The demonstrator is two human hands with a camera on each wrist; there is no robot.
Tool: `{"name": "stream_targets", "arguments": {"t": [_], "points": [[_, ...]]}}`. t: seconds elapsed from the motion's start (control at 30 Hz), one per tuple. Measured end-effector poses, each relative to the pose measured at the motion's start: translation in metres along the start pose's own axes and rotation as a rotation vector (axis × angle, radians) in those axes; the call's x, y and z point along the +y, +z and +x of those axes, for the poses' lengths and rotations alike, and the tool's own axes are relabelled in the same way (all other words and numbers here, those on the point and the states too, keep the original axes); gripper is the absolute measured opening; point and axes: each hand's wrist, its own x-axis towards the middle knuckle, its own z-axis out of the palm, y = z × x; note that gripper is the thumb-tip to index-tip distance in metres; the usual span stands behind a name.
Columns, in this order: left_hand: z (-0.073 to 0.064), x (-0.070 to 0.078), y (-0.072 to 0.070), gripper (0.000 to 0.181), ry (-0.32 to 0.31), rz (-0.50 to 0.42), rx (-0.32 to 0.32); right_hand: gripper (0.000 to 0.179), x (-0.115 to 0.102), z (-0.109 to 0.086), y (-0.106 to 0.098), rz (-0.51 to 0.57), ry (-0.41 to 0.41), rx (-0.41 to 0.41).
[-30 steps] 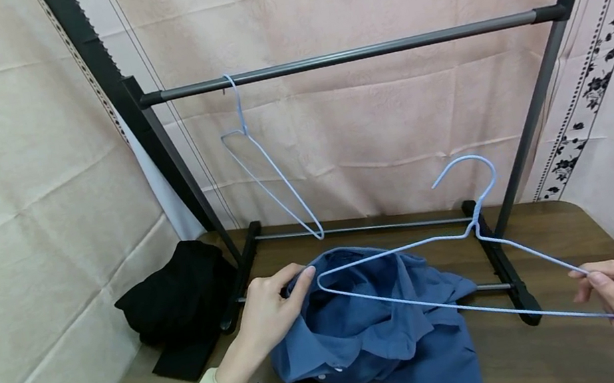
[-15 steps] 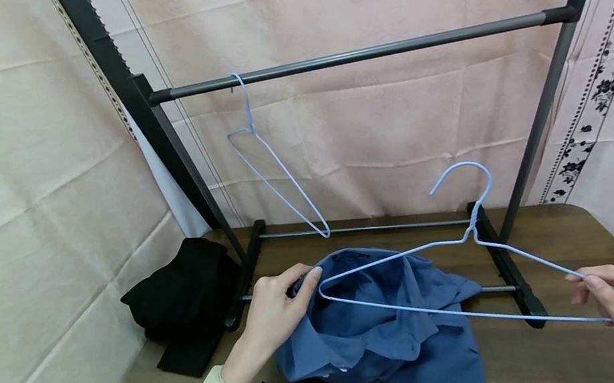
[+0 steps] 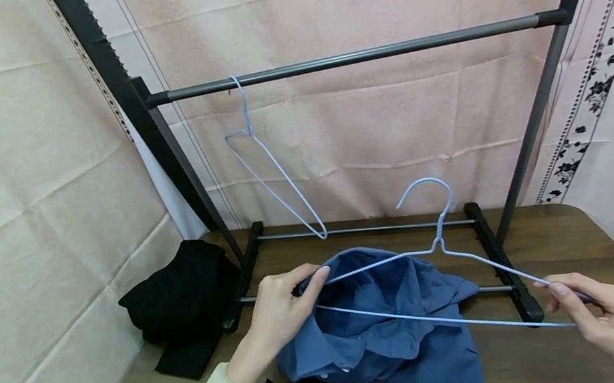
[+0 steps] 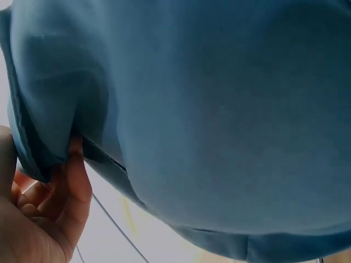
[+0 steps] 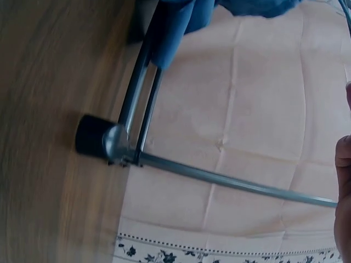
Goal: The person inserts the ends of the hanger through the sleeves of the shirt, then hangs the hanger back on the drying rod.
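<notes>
My left hand point(image 3: 281, 311) pinches the collar edge of a blue button-up shirt point(image 3: 400, 365) bunched on the table, thumb on top. In the left wrist view the fingers point(image 4: 77, 192) curl round a fold of the shirt's cloth, which fills most of that view. With my right hand point(image 3: 605, 314) I grip one end of a light blue wire hanger point(image 3: 440, 230), its hook pointing up. The hanger's other end reaches into the collar opening and is hidden by the left hand and the cloth. Only the edge of the right hand point(image 5: 344, 181) shows in the right wrist view.
A black clothes rack stands behind the shirt, with its top bar point(image 3: 358, 57) across the view. A second blue hanger point(image 3: 249, 126) hangs near the bar's left end. Folded black cloth point(image 3: 185, 300) lies at left on the wooden table point(image 3: 537, 363). Pale curtains surround the table.
My right hand has moved left with the hanger, so its far end has gone from in front of the collar to inside the opening. The left hand keeps its hold on the collar.
</notes>
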Motion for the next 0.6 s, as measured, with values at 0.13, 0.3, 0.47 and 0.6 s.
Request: {"name": "stream_targets", "arguments": {"t": [0.13, 0.3, 0.47, 0.6], "points": [[0.003, 0.002, 0.004, 0.016, 0.009, -0.018, 0.002, 0.018, -0.005, 0.004, 0.012, 0.015, -0.013, 0.001], [0.007, 0.009, 0.008, 0.016, 0.017, -0.066, 0.004, 0.021, -0.005, 0.002, 0.022, -0.025, -0.009, -0.007], [0.012, 0.015, 0.012, 0.016, 0.029, -0.105, 0.006, 0.021, 0.002, 0.000, 0.033, -0.005, -0.031, -0.017], [0.016, 0.019, 0.017, 0.017, 0.050, -0.124, 0.006, 0.021, 0.006, -0.001, 0.041, -0.005, -0.038, -0.027]]}}
